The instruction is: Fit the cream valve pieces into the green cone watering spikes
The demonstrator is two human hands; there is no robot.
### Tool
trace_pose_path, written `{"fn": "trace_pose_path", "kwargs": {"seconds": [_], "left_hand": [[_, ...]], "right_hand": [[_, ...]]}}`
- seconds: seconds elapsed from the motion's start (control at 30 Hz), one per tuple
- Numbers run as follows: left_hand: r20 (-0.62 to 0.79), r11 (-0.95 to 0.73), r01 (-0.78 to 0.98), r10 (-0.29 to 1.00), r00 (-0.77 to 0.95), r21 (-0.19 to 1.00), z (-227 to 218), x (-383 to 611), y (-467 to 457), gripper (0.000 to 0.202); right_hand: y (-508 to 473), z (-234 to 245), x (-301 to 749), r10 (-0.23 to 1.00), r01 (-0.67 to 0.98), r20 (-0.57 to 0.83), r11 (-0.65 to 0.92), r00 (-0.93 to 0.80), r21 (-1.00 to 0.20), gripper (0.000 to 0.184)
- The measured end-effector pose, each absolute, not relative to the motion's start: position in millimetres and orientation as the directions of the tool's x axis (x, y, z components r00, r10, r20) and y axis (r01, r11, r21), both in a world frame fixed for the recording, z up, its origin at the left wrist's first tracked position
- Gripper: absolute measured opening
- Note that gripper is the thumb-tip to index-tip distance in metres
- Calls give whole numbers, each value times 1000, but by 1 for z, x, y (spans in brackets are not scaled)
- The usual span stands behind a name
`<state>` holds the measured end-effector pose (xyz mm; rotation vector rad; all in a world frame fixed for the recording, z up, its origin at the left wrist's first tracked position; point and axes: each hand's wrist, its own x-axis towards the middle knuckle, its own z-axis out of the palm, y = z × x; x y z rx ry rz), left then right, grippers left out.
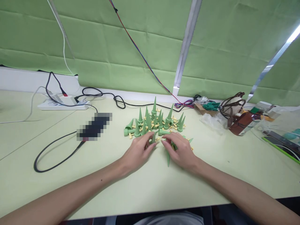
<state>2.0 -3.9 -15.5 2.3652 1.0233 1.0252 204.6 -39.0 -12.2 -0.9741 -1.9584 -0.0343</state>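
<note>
A heap of several green cone-shaped spikes [154, 122] mixed with small pale yellow pieces [174, 120] lies in the middle of the light green table [145, 184]. My left hand [138, 151] rests at the heap's near edge, its fingertips closed on one green spike [153, 137]. My right hand [180, 150] sits just to the right, fingers curled over another green spike [168, 157] whose point sticks out toward me. The two hands nearly touch.
A white power strip [63, 104] with plugged black cables lies at the back left. A blurred dark device [95, 126] with a looping black cable [53, 156] sits left of the heap. Bags, a brown strap and a bottle [241, 123] crowd the right side.
</note>
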Motion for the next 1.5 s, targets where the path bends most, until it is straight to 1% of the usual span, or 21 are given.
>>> {"fn": "trace_pose_path", "kwargs": {"seconds": [0.13,0.23,0.37,0.5,0.57,0.67,0.73,0.77,0.8,0.87,1.0,1.07,1.3,1.5], "left_hand": [[434,-615,502,787,439,609,-15,1,0,28],[425,-603,509,796,431,614,-15,0,1,34],[461,-627,506,779,425,593,-16,-1,2,42],[496,-651,498,759,421,573,-17,-2,2,42],[543,-672,490,740,397,556,-17,-1,2,40],[657,-726,483,671,344,489,-16,-1,0,31],[726,-775,498,590,352,388,-15,-1,-1,18],[743,-799,504,548,385,328,-14,-1,-1,11],[744,-818,506,513,429,273,-13,-1,-2,8],[694,-836,504,496,522,218,-12,-2,-3,15],[486,-780,566,616,620,268,-12,-1,-4,20],[412,-759,585,648,640,284,-13,-1,-4,20],[349,-729,607,685,640,318,-11,1,-5,18],[270,-697,647,717,643,311,-9,2,-7,28]], "right_hand": [[-39,-13,205,622,643,732,687,-278,-340,13],[-40,-13,204,628,645,723,685,-286,-339,13],[-40,-12,204,633,645,718,682,-288,-343,14],[-40,-11,204,632,649,719,681,-288,-339,15],[-39,-12,204,630,649,723,681,-283,-339,15],[-38,-11,206,632,654,729,672,-262,-348,15],[-36,-10,209,630,655,739,666,-238,-357,15],[-34,-9,210,627,655,746,664,-224,-361,15],[-33,-8,212,625,656,752,660,-208,-367,15],[-30,-6,215,624,662,763,645,-168,-382,15],[-26,-3,220,627,682,773,609,-101,-405,20],[-25,-2,222,628,689,774,596,-81,-412,23],[-23,-2,223,641,695,765,580,-68,-424,23],[-22,-5,223,662,693,740,587,-114,-418,11]]}}
